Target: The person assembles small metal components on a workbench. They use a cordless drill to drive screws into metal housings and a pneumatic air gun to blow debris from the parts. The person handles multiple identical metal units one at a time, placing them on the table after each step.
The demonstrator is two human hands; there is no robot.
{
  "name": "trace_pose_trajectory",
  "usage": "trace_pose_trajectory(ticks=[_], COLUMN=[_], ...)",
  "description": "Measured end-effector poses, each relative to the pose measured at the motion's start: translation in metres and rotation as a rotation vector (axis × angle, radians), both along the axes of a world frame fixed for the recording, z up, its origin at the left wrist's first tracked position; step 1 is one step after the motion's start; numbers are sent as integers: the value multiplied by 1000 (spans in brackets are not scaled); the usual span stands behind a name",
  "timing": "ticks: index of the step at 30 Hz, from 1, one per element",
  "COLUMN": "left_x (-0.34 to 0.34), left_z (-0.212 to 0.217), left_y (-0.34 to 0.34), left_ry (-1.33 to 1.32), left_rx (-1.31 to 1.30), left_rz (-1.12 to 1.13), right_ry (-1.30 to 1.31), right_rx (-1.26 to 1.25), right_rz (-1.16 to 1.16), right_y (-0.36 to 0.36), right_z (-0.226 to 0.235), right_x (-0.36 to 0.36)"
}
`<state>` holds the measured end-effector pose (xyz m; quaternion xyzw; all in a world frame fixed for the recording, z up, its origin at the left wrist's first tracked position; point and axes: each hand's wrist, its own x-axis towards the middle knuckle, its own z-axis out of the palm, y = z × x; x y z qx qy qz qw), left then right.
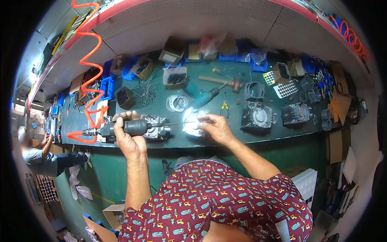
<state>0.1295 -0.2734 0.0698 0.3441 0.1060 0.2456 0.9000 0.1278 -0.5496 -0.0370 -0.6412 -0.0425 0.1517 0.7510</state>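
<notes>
My left hand [132, 139] is wrapped round a black air screwdriver [135, 127], which lies level with its long thin bit [175, 123] pointing right. An orange coiled hose [96, 66] joins its rear end. At the bit's tip my right hand [216, 128] is closed in a pinch; what sits between its fingertips is too small to make out. Below the tip a metal part [192, 128] shines in glaring light, its details washed out. Behind the screwdriver's front end stands a grey metal casting [155, 131], partly covered by the tool.
Two finned engine castings [258, 115] [295, 113] stand to the right. Farther back lie pliers [224, 107], a mallet [236, 84], a teal power tool [207, 97], metal rings [177, 103] and loose rods [146, 90]. Blue bins [107, 88] line the back. Another person [40, 155] works far left.
</notes>
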Motion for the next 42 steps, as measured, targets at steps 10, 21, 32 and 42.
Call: trace_pose_trajectory(ticks=[10, 21, 32, 42], left_x=[1, 6, 6, 1], left_z=[-7, -15, -36, -39], left_y=[1, 21, 60, 63], left_ry=[19, 97, 129, 113], left_rx=[-57, -166, -377, -405], left_rz=[-13, -12, 33, 62], right_ry=[8, 20, -668, -1213], right_rx=[59, 95, -841, -1241], right_rz=[34, 189, 314, 746], right_y=[1, -7, -9, 27], right_z=[1, 36, -6, -48], right_x=[-3, 9, 35, 49])
